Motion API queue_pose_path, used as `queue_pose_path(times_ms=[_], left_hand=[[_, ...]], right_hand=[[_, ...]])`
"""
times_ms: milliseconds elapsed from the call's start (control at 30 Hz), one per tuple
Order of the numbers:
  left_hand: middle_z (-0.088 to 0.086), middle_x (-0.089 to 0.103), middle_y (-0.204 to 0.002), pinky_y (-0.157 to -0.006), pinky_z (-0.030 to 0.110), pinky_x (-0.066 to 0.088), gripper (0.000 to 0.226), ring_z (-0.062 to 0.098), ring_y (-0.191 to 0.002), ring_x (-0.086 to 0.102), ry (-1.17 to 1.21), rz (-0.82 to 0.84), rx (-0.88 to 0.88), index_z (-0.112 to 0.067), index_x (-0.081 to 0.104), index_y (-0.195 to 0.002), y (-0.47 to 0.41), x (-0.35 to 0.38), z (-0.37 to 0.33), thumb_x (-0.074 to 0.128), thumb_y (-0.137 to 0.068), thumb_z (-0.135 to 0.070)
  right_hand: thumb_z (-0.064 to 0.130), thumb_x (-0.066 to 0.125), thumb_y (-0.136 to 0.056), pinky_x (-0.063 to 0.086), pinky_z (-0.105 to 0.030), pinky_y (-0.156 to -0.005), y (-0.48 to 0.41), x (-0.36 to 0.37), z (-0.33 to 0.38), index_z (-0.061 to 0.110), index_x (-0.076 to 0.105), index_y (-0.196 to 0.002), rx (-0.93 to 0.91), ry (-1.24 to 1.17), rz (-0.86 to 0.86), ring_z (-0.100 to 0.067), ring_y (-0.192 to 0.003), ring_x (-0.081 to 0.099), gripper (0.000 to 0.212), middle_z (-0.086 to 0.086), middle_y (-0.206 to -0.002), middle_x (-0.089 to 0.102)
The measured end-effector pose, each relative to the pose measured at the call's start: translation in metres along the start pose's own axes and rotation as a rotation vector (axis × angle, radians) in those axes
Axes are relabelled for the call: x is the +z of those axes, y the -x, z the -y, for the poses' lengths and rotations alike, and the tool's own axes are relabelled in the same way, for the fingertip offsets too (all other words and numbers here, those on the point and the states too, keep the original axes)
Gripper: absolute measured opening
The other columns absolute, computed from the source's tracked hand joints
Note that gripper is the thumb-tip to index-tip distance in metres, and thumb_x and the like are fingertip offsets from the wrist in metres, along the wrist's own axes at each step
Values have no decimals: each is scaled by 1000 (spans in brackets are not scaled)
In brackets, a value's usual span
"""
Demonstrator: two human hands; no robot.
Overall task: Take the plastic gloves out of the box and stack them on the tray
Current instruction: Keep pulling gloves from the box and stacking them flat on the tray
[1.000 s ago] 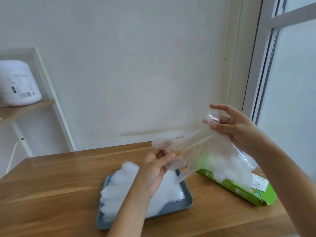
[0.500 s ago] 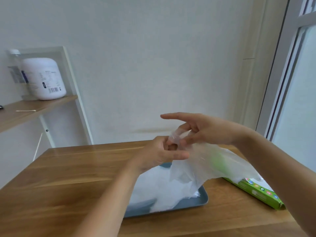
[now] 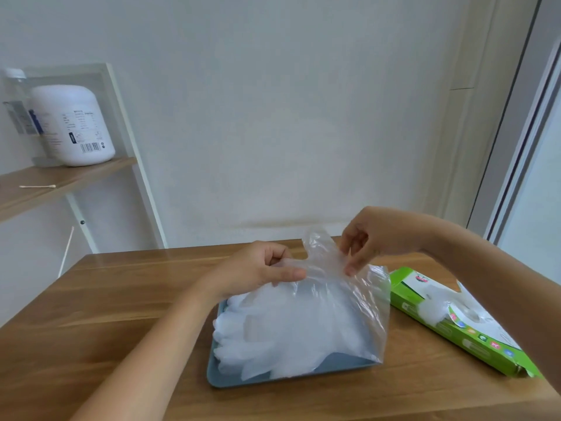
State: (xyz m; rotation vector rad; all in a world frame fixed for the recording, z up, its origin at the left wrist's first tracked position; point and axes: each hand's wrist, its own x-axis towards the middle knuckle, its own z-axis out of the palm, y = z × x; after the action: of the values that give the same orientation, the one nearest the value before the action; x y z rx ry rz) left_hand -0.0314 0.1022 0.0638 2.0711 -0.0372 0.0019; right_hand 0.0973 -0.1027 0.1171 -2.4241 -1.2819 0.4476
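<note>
Pinching one glove [image 3: 334, 302] w/ both hands: L hand [image 3: 261, 268] thumb + fingers on top edge, R hand [image 3: 373, 235] fingertips beside it. Since 1 s ago glove came from above box [image 3: 473, 341] down over stack [image 3: 258, 335] on tray [image 3: 303, 377]; prob. ready to lay, more left in box

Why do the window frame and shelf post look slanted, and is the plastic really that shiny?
Head view: the wide-angle lens leans the grey window frame and white shelf post outward; light is soft, without hard shadows; bright streaks glint on the clear plastic glove pinched by left hand and right hand; the glove pile on the blue tray washes out white.
</note>
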Motion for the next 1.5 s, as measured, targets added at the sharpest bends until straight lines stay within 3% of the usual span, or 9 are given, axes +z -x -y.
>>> queue_pose_path(times_ms=[133, 267, 500, 867, 967, 1233, 1300, 1400, 1500], left_hand=[[-16, 49, -56, -65, 23, 35, 28, 6, -60, 45, -58, -109, -4, -24, 57, -61, -8, -20, 7, 78, -79, -20], [-17, 60, -60, -64, 15, 41, 21, -3, -60, 54, -381, -391, 61, -19, 62, -68, -12, -40, 10, 82, -75, -22], [-10, 56, -67, -107, 34, 28, 19, 12, -64, 53, -959, -785, 467, -15, 56, -71, 4, -37, 37, 73, -80, -17], [-15, 65, -71, -114, 38, 16, 22, 8, -76, 63, -1122, -397, 318, -24, 70, -71, 33, 7, 117, 90, -62, -21], [-17, 68, -69, -116, 34, 6, 24, 8, -80, 67, -1184, -331, 238, -29, 76, -72, 34, 10, 131, 93, -57, -21], [-17, 68, -63, -114, 37, 6, 36, 6, -78, 69, -1252, -230, 141, -35, 77, -70, 39, 8, 139, 98, -43, -24], [-17, 71, -76, -118, 35, -1, 43, 5, -88, 68, -1237, -230, 78, -34, 78, -83, 41, 4, 133, 95, -49, -15], [-13, 63, -118, -118, 26, -11, 45, -1, -118, 50, -1027, -370, -11, -27, 64, -122, 42, -5, 112, 57, -88, 1], [-12, 58, -124, -107, 11, 24, 41, -4, -114, 43, -758, -582, 5, -22, 62, -124, 34, -6, 90, 47, -94, 0]], right_hand=[[19, 83, -70, 35, -10, -52, -12, 6, -4, 26, 72, -69, -117, 1, -253, 3, -51, 50, 13, 20, -52, 61], [16, 78, -76, 36, -13, -66, -25, 18, -9, 23, 70, -74, -382, 115, -641, -3, -70, 50, 11, 17, -71, 64], [20, 66, -87, 36, -26, -77, -21, 67, -29, 13, 72, -83, -628, 278, -1016, -15, -78, 51, 10, 4, -79, 65], [23, 63, -87, 21, -16, -74, -25, 166, -74, 25, 76, -89, -616, 352, -680, -12, -81, 49, 14, 6, -83, 65], [16, 81, -74, 28, -15, -75, -28, 179, -81, 27, 76, -90, -579, 314, -600, -8, -81, 48, 21, 7, -83, 64], [24, 75, -79, 33, -13, -80, -24, 179, -79, 30, 75, -91, -530, 194, -515, -4, -83, 53, 14, 13, -84, 65], [24, 77, -78, 38, -15, -81, -21, 179, -78, 31, 75, -91, -534, 243, -492, -3, -84, 55, 15, 15, -85, 65], [28, 70, -81, 46, -20, -77, -18, 178, -76, 33, 74, -90, -562, 298, -498, -3, -82, 57, 11, 17, -85, 65], [29, 71, -80, 46, -20, -77, -16, 174, -73, 34, 74, -89, -581, 347, -487, -1, -82, 55, 11, 18, -84, 65]])
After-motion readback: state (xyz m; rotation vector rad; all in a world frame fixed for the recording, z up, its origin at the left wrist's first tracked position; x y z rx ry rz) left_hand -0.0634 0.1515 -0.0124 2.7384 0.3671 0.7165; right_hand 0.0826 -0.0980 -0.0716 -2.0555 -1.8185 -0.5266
